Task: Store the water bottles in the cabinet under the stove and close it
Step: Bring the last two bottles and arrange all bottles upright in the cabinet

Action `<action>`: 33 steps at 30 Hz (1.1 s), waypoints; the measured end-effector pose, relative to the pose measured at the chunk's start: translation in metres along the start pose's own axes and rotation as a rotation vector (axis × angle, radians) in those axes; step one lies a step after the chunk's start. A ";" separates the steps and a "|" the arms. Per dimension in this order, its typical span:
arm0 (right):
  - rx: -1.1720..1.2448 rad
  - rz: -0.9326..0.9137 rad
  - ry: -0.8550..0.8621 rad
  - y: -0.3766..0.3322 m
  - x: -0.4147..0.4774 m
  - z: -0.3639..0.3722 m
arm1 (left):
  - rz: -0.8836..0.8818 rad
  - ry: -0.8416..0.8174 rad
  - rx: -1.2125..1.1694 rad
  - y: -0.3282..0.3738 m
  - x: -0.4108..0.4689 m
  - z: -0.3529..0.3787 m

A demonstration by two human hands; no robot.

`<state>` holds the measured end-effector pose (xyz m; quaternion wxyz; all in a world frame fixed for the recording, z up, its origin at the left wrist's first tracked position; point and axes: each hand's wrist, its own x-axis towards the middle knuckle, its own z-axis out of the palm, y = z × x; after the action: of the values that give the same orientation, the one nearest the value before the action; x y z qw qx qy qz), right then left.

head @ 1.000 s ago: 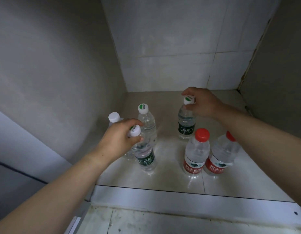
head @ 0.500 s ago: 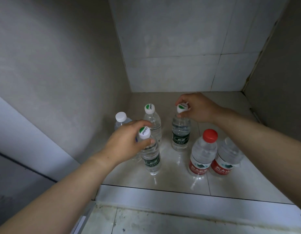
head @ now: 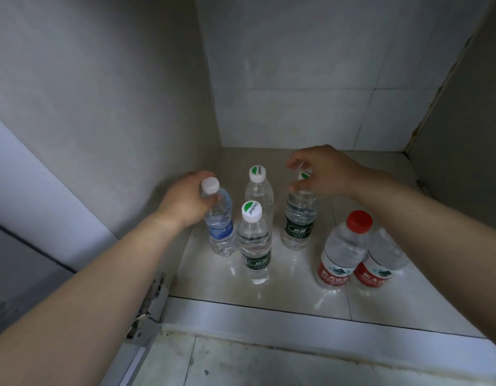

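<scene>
- Looking through the head view, I count six bottles upright on the cabinet floor (head: 297, 291), mid-frame, long axes vertical.
- The left hand (head: 185, 201), centre left, wraps its fingers round the shoulder of the blue-label bottle (head: 220, 222), under the white cap. The bottle stands right of the palm.
- The front green-label bottle (head: 253, 246) is just beside it, the back bottle (head: 259, 190) behind.
- The right hand (head: 329, 174), upper centre, curls narrowly round the cap of the right green-label bottle (head: 299, 218), directly below it.
- Two red-label bottles (head: 344, 252) stand together at lower right, under that forearm.
- I judge storing nearly done; the hinge (head: 155, 291) at lower left lies nearer the left hand for closing.
</scene>
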<state>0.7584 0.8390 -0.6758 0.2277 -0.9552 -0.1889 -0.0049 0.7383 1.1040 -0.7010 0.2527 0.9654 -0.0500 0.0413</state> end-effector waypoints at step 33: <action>0.117 -0.047 0.060 -0.096 0.049 0.073 | 0.072 0.053 -0.098 -0.036 -0.079 -0.029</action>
<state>0.7637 0.9676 -0.6951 0.2887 -0.9349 -0.2043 -0.0277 0.6625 1.1557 -0.7021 0.2993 0.9480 -0.0801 0.0733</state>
